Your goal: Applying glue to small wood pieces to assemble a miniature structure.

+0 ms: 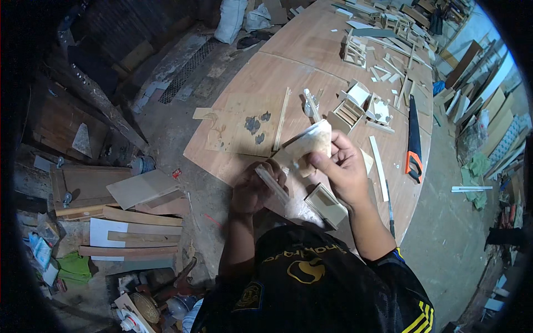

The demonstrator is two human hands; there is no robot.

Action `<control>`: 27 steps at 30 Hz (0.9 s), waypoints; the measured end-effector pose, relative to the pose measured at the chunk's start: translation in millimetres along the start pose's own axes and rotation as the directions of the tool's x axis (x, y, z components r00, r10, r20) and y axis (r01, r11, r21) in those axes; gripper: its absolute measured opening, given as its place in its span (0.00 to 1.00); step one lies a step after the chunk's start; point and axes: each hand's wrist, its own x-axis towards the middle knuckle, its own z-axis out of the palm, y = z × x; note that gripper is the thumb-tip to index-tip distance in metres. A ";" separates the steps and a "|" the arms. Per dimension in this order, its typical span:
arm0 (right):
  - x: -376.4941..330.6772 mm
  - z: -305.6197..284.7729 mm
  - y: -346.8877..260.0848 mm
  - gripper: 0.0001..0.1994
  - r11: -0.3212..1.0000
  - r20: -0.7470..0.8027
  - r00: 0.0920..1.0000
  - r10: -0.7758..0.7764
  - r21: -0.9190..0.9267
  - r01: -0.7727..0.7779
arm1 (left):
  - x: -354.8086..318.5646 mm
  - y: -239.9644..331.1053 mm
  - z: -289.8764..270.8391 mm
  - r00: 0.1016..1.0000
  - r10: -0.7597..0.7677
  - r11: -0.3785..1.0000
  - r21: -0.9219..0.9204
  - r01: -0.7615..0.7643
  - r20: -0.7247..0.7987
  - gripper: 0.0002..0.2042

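Observation:
My right hand grips a small pale wooden piece with a whitish curved edge, its thumb pressed on the face. Lower and to the left, my left hand is closed around a thin pale strip, whose material I cannot make out; its fingers are partly in shadow. Just below the right hand lies a small box-like wooden part with a dark-edged opening. Beyond the held piece, a pale stick stands in a small container. Next to that sits a small wooden model with slatted compartments.
On the wooden table, a stained board lies at left. An orange-handled handsaw and a long pale strip are at right. Wooden offcuts crowd the far end. Boards are stacked on the floor at left.

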 end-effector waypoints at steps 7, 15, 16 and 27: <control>19.8 -78.3 50.4 0.09 0.935 -0.403 0.897 0.183 -0.209 -0.285 | -28.1 16.1 -54.4 0.774 0.130 0.963 0.263 0.049 -0.619 0.14; 57.2 -121.6 186.6 0.09 0.743 -0.596 0.541 0.593 0.146 -0.653 | -50.8 37.0 -122.6 0.581 0.103 0.990 0.143 0.023 -0.808 0.14; 65.1 -124.9 205.5 0.10 0.737 -0.578 0.547 0.605 0.148 -0.659 | -46.7 41.4 -127.4 0.588 0.102 0.988 0.153 0.037 -0.802 0.15; 194.0 -118.7 328.0 0.13 0.776 -0.550 0.645 0.531 0.008 -0.631 | -38.1 102.6 -192.6 0.572 0.037 0.985 0.127 0.118 -0.819 0.13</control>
